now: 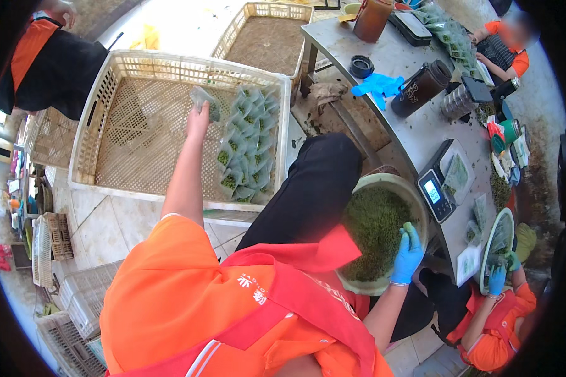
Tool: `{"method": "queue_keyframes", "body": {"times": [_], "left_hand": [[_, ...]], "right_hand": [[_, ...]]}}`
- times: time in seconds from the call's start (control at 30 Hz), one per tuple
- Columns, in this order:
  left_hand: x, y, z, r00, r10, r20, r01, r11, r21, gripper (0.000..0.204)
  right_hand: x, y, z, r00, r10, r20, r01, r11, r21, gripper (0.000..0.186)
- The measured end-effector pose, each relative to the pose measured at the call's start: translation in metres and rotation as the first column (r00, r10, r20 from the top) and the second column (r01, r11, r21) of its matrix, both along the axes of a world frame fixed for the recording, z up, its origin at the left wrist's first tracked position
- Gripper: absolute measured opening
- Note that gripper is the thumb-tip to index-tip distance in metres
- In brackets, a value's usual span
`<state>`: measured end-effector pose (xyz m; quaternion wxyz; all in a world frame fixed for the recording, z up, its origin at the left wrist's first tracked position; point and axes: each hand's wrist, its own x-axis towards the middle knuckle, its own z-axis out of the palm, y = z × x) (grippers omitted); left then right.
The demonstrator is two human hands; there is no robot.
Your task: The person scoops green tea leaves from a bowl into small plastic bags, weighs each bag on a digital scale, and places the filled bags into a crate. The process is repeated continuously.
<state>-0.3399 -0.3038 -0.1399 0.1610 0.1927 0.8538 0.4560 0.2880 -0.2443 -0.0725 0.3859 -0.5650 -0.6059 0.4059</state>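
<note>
**Cream crate takes a bag, green tea stays in the basin**

Cream plastic crate (107,100) sits on the floor at left, lattice bottom mostly bare, its right side lined with small clear pouches (248,147) of green leaf laid in overlapping rows, too many and too overlapped to count. Left hand (199,119), bare, reaches out over the crate with fingers pinched together on one more clear pouch (202,97), held above the bare lattice just left of the rows. A second crate (267,34) stands behind, holding brown material.

Centre-right, one round pale basin (383,235) rests on the person's lap, full of loose green leaf. Right hand (409,254), in a blue glove, lies on the leaf at the basin's right edge; fingers curled down, whether they grip leaf I cannot tell.

Metal table (383,60) to the right carries one digital scale (443,182) with a tray, close to the basin so likely for weighing; two dark jars, one loose blue glove (377,85). Co-worker's two blue-gloved hands (502,273) work a second bowl lower right.
</note>
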Motion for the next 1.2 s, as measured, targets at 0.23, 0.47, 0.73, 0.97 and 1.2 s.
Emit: {"method": "queue_keyframes", "body": {"times": [0.23, 0.47, 0.73, 0.97, 1.2], "left_hand": [[-0.043, 0.045, -0.046, 0.994, -0.014, -0.112, -0.009, 0.979, -0.203, 0.063], [-0.008, 0.076, -0.059, 0.952, -0.292, -0.089, 0.252, 0.916, -0.311, 0.071], [0.005, 0.076, -0.028, 0.921, -0.202, -0.335, 0.263, 0.953, 0.15, 0.058], [0.253, 0.129, 0.103, 0.468, -0.617, -0.632, 0.866, 0.463, 0.189, 0.024], [0.424, 0.1, 0.081, -0.171, -0.933, -0.316, 0.985, -0.172, -0.025, 0.042]], "right_hand": [[0.004, -0.011, -0.005, 0.997, 0.008, 0.079, -0.002, 0.996, -0.084, 0.028], [-0.003, -0.017, -0.019, 0.938, 0.097, 0.333, -0.062, 0.992, -0.113, 0.031], [-0.013, 0.001, -0.048, 0.773, -0.015, 0.634, 0.11, 0.988, -0.111, 0.05], [-0.013, -0.004, -0.086, 0.859, 0.046, 0.509, 0.089, 0.967, -0.237, 0.031], [-0.013, -0.008, -0.004, 0.942, -0.177, -0.284, 0.059, 0.923, -0.379, 0.006]]}}
